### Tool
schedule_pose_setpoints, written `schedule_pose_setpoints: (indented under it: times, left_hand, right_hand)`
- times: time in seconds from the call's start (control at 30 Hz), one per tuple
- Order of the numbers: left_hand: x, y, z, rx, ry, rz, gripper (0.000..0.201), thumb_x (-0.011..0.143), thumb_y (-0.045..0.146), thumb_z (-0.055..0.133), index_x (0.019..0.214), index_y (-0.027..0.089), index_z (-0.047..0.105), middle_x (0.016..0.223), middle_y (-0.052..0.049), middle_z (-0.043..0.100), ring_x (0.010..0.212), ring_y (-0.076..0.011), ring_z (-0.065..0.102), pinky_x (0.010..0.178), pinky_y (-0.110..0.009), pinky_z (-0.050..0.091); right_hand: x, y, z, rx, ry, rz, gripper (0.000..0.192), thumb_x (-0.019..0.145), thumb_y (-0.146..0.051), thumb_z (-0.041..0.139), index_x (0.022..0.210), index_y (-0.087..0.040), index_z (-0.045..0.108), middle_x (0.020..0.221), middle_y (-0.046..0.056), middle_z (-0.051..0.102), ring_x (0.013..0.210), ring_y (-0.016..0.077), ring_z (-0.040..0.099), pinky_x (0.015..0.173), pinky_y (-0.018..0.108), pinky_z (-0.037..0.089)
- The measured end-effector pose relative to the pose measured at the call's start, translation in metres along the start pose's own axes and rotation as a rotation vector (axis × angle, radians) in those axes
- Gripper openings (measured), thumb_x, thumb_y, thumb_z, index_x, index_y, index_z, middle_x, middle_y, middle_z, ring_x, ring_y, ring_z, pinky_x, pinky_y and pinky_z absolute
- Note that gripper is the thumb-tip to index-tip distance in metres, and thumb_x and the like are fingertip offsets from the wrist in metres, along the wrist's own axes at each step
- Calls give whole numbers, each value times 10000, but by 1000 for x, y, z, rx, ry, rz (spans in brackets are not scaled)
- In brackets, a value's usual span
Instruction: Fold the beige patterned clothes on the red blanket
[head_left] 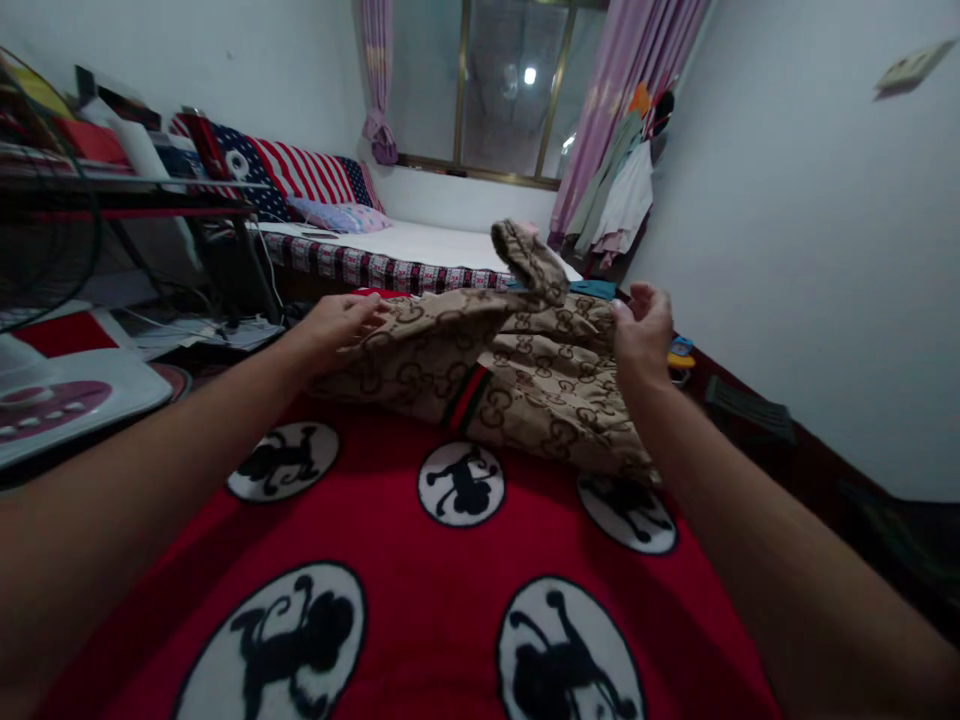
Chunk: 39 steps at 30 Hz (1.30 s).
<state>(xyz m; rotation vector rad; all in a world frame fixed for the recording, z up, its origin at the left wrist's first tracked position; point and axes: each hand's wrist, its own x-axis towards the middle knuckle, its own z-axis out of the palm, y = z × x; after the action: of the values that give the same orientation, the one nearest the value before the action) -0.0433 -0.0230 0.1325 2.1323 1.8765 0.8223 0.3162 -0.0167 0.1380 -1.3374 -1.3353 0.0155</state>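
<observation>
Red blanket (420, 600) w/ monkey medallions fills foreground, under both forearms. Tan patterned garment (480, 375) lies on it between the hands, one sleeve (529, 260) raised and curling over. L hand (337, 325) flat, fingers spread, pressing garment's left edge. R hand (643, 335) loosely cupped at its right side, fingers half-curled; actual pinch on cloth can't be told. Judged: folding in progress, sleeve stage. Next move calls for laying sleeve flat across body, L hand anchoring. Blanket edge drops off just right of R hand; open room toward camera.
</observation>
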Motion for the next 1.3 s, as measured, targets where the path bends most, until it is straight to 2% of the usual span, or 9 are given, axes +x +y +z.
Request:
schedule_pose_setpoints:
  times: [0.03, 0.07, 0.13, 0.2, 0.27, 0.33, 0.43, 0.97, 1.3]
  left_hand:
    - [-2, 9, 1, -51, 59, 18, 653, 976, 531, 119, 1314, 185, 558, 1206, -78, 668, 1032, -213, 636, 879, -342, 511]
    - [-5, 19, 7, -99, 104, 60, 604, 969, 536, 201, 1295, 190, 572, 1226, -70, 658, 1075, -213, 614, 936, -334, 485]
    - [-12, 36, 31, -113, 130, 209, 524, 940, 528, 347, 1254, 200, 608, 1280, -51, 628, 1172, -210, 556, 1039, -316, 415]
    - [-18, 45, 69, -54, 51, 318, 522, 942, 497, 371, 1311, 188, 571, 1378, -60, 554, 1275, -206, 481, 1102, -321, 348]
    - [-22, 46, 109, 93, -76, 250, 570, 936, 535, 373, 1388, 212, 500, 1475, -92, 447, 1366, -269, 381, 1136, -438, 283]
    - [-24, 41, 141, 194, -113, 183, 614, 930, 593, 343, 1438, 260, 432, 1523, -93, 378, 1416, -313, 295, 1149, -527, 198]
    - [-23, 32, 164, 240, -79, 140, 624, 938, 616, 280, 1462, 294, 388, 1546, -77, 340, 1434, -298, 263, 1155, -522, 174]
    - [-22, 28, 159, 210, -78, 168, 593, 944, 588, 308, 1442, 289, 421, 1527, -78, 374, 1417, -284, 301, 1148, -489, 220]
    - [-23, 28, 158, 214, -73, 169, 582, 949, 575, 316, 1443, 287, 420, 1528, -73, 373, 1419, -276, 300, 1152, -479, 225]
  right_hand:
    - [-6, 13, 10, -22, 37, -7, 435, 882, -261, 428, 1290, -121, 488, 1267, 151, 564, 1171, 233, 539, 994, 402, 423]
    - [-20, 24, 20, -32, -21, -22, 431, 881, -277, 447, 1275, -111, 500, 1263, 162, 573, 1185, 235, 533, 1018, 392, 409]
    - [-57, 41, 40, -98, -218, -39, 392, 869, -315, 503, 1202, -117, 568, 1236, 168, 606, 1184, 254, 537, 1038, 402, 396]
    - [-92, 52, 56, -211, -442, -79, 336, 865, -332, 537, 1143, -163, 618, 1234, 144, 627, 1188, 270, 540, 1044, 445, 387]
    - [-114, 59, 66, -293, -573, -130, 310, 874, -324, 542, 1131, -182, 641, 1235, 128, 638, 1188, 272, 547, 1039, 452, 391]
    - [-119, 64, 68, -306, -609, -166, 311, 878, -297, 541, 1147, -179, 645, 1241, 123, 641, 1187, 257, 556, 1036, 423, 402]
    - [-112, 70, 66, -252, -600, -174, 309, 862, -268, 562, 1145, -184, 654, 1255, 107, 640, 1197, 231, 560, 1045, 385, 405]
    - [-109, 75, 66, -204, -571, -173, 272, 831, -257, 590, 1082, -214, 685, 1207, 77, 669, 1179, 236, 575, 1038, 412, 423]
    - [-109, 73, 64, -207, -597, -172, 299, 841, -255, 582, 1113, -168, 670, 1246, 107, 648, 1204, 246, 554, 1058, 397, 400]
